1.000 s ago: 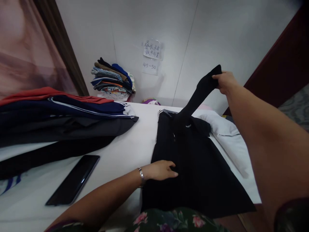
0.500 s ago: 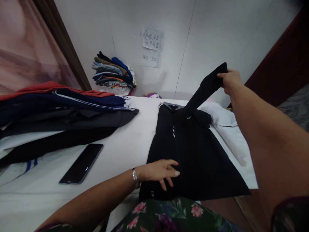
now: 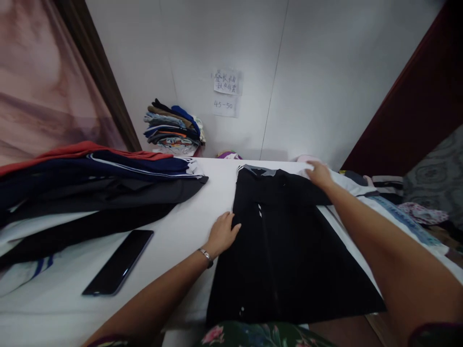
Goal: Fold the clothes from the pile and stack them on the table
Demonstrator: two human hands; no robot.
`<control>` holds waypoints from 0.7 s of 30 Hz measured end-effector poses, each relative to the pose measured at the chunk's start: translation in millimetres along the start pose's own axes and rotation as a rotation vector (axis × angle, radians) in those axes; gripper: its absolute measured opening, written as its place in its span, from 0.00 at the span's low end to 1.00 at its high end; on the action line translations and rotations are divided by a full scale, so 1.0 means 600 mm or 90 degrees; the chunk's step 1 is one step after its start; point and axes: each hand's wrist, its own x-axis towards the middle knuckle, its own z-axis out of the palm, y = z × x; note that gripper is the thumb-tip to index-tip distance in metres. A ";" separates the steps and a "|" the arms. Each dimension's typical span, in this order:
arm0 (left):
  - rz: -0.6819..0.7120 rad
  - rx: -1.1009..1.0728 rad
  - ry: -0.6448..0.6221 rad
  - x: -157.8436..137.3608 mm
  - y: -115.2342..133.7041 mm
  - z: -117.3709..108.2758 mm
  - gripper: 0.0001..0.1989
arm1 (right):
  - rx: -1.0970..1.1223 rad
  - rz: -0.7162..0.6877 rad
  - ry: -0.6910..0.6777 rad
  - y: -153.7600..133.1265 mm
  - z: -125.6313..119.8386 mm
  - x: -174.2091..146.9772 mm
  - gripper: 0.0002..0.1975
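A black long garment (image 3: 289, 255) with a grey collar and white stripe marks lies spread on the white table (image 3: 181, 255). My left hand (image 3: 223, 233) rests at the garment's left edge, its thumb and fingers apart. At the upper right, my right hand (image 3: 320, 176) reaches past the garment's right sleeve (image 3: 307, 190), which lies flat and runs partly under my forearm. The fingers of that hand are slightly blurred, stretched toward the left near pale cloth, and I see nothing held in them.
A black phone (image 3: 119, 262) lies on the left. Beyond it a heap of dark and red clothes (image 3: 108, 180) covers the table. A folded clothes stack (image 3: 173, 125) stands by the wall under paper notes (image 3: 226, 91). More garments (image 3: 401, 217) lie at right.
My right hand has let go of the raised sleeve, which now lies flat, and has come down. My left hand has moved up to the garment's left edge. The view has tilted slightly up.
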 end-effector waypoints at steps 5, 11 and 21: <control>0.032 0.048 0.001 -0.014 -0.005 0.054 0.29 | 0.082 -0.131 -0.178 -0.110 0.143 -0.024 0.16; 0.016 0.017 -0.022 -0.023 -0.006 0.053 0.31 | 0.067 -0.116 -0.212 -0.187 0.255 0.021 0.17; 0.048 -0.003 -0.065 -0.027 -0.022 0.066 0.32 | -0.037 -0.027 -0.254 -0.282 0.389 0.143 0.23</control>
